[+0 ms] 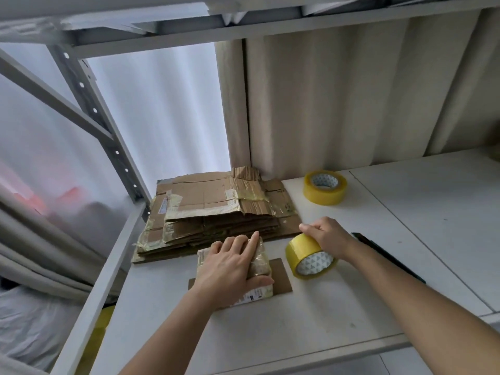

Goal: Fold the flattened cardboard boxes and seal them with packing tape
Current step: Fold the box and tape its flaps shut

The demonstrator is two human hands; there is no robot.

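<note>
White shelf surface [338, 307] carries everything; I work it from large to small. At the back left lies the stack of flattened brown cardboard boxes [216, 209], old tape on them, waiting their turn. Nearer me, a small brown folded box wrapped in clear tape [261, 262] sits on a flat brown cardboard sheet [281, 274]. My left hand [230, 266] lies flat on the box top, fingers straight, pressing it down. My right hand [328, 235] curls round the yellow-tinted roll of packing tape [311, 257], just right of the box. A spare roll of the same tape [324, 186] stands well behind. I judge this a sealing step: keep the left palm firm so the flaps stay shut, draw the tape taut and low, then smooth it along the seam.
</note>
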